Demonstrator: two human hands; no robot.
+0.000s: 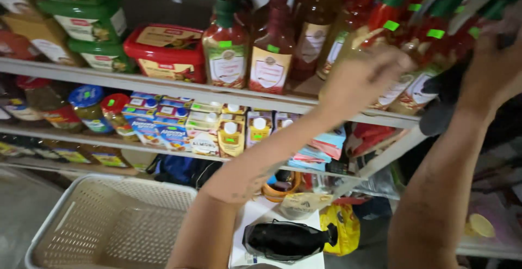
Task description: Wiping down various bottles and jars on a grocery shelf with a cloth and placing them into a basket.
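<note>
**Both hands up among the sauce bottles on the top shelf**

Nearest me, a white perforated plastic basket (109,223) sits low on the left, and beside it a black pouch (287,240) lies on a white box. Above these, two forearms rise to the top shelf (163,87). The left hand (363,77) is curled over a bottle of pale sauce (353,43) in the crowded row, fingers bent together around its shoulder. The right hand (497,65) presses against the red, green-capped bottles (435,46) further right; whether it clamps one I cannot tell, as blur hides the fingers. Behind, dark brown bottles (274,46) stand upright.
</note>
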